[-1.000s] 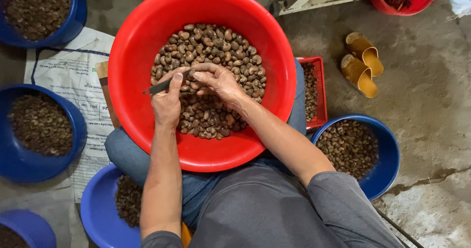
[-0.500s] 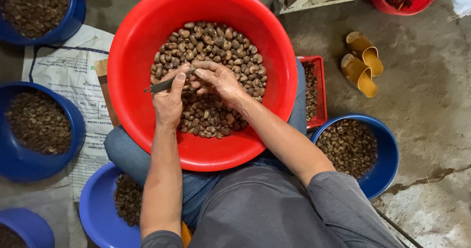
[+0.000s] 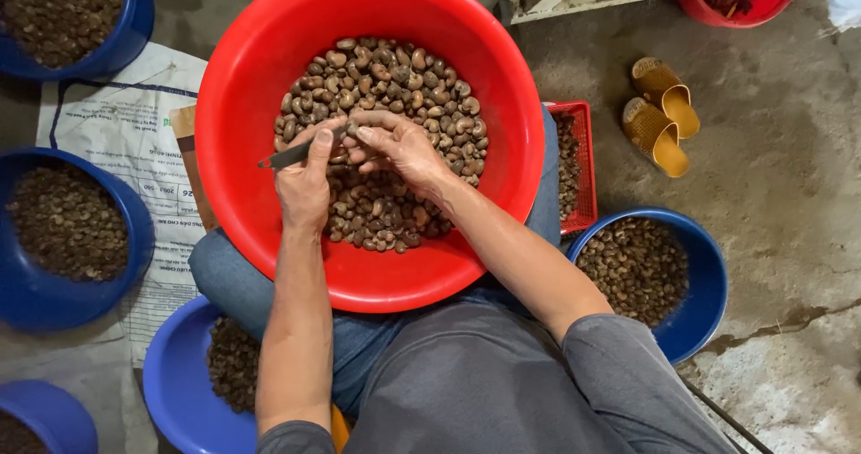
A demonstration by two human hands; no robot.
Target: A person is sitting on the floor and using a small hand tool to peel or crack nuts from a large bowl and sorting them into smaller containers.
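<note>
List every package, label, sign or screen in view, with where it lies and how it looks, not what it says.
Printed sack: flat on the floor left of the red basin, partly under the blue tubs; white woven sheet with a dark blue border line and small dark print.
Brown strip: at the sack's right edge against the red basin's rim; narrow, upright, like cardboard; too small to tell more.
No signs or screens show.

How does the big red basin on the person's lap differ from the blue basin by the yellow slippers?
The red basin is larger and rests on the person's lap; the blue basin is smaller and sits on the floor. Both hands work over the red basin, the left hand gripping a thin dark tool, the right hand beside it; no hand is at the blue one. Both are round and hold brown nuts.
</note>
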